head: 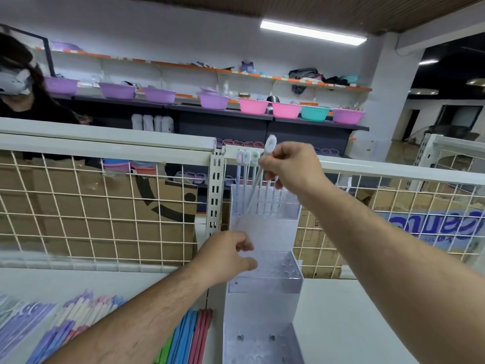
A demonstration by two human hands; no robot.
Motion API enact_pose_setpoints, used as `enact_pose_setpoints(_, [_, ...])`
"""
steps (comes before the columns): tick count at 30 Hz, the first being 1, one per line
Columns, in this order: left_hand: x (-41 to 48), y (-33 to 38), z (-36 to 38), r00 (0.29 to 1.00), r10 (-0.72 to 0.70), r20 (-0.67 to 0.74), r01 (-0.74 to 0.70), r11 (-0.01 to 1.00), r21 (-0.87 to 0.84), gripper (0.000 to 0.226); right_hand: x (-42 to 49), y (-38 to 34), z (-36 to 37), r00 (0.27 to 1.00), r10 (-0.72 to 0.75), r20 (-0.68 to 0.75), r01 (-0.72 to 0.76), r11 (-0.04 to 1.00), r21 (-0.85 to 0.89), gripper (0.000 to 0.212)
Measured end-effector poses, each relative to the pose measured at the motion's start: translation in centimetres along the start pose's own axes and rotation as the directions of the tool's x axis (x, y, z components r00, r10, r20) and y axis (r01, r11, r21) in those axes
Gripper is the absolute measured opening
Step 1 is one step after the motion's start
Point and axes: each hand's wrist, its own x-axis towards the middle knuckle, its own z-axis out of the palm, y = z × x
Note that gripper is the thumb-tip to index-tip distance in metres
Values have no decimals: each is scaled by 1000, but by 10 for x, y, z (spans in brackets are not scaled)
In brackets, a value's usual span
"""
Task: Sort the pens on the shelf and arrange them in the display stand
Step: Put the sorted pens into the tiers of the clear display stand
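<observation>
right grip (288, 166): pen (270, 143) was pinched above the top tier | left grip (225, 256): display stand (262, 324) was clasped at its edge

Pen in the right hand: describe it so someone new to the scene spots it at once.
At centre, a clear tiered display stand stands before the white wire grid. Above its top tier, the right hand pinches one pen. Unlike the upright pens to its left, it leans, and its white oval cap sits higher than theirs.
</observation>
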Motion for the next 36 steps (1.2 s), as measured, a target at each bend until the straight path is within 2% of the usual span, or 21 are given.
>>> enact_pose_setpoints(4, [-5,-6,-3,999,0,38,-1,999,48,27,19,-12,10,996,-30,-90,27,999,-36,15])
enact_pose_setpoints(9, [-6,-9,0,998,-43,56,43,999,-2,22,31,-7,28,993,-13,-114,0,993,-120,12])
enact_pose_setpoints(16, [-5,-11,0,998,-44,55,44,999,-9,23,33,2,42,997,9,-83,-23,985,-169,17])
enact_pose_setpoints(21, [-5,-12,0,997,-41,60,41,999,0,24,32,17,53,999,35,-30,-42,950,-311,17])
enact_pose_setpoints(26, [-4,-13,0,997,-54,63,55,998,-6,24,31,26,57,998,67,-15,-68,951,-301,10])
enact_pose_setpoints(32, [-2,-15,1,997,-45,65,45,999,-3,23,25,27,58,996,93,10,-87,956,-279,13])
enact_pose_setpoints(36, [-3,-18,3,998,-30,60,29,1000,6,21,15,30,55,994,105,-22,-107,963,-246,12])
